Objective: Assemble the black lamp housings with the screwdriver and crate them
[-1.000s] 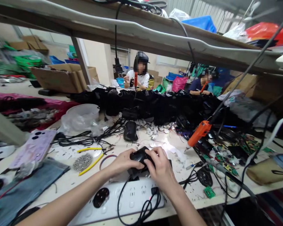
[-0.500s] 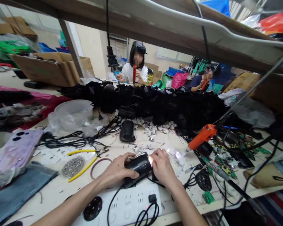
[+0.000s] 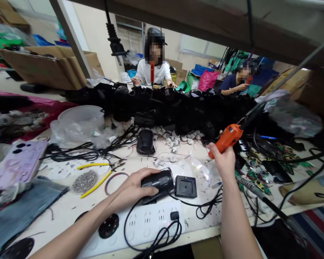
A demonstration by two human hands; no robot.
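On the bench before me lies a black cylindrical device point(image 3: 163, 182), and my left hand point(image 3: 136, 185) is wrapped over its left end. Just past its right end sits a small square black block point(image 3: 185, 186) with a recessed face. My right hand point(image 3: 226, 162) grips an orange electric screwdriver point(image 3: 229, 136) hanging from a cord, its bit pointing down and left. Some of the fingers are hidden behind the tool's body. A white power strip point(image 3: 136, 230) with a black plug in it lies below the device.
Yellow-handled cutters point(image 3: 95, 189) lie around a dish of small screws point(image 3: 85, 181) on the left. Circuit boards point(image 3: 275, 172) and a soldering iron point(image 3: 259, 198) are at right. A black heap point(image 3: 178, 108) lines the back; two people sit beyond. An overhead beam point(image 3: 194, 25) crosses above.
My right hand has left the device's right end and moved up and right onto the electric screwdriver. The glow at the device's end no longer shows. The left hand has kept its hold.
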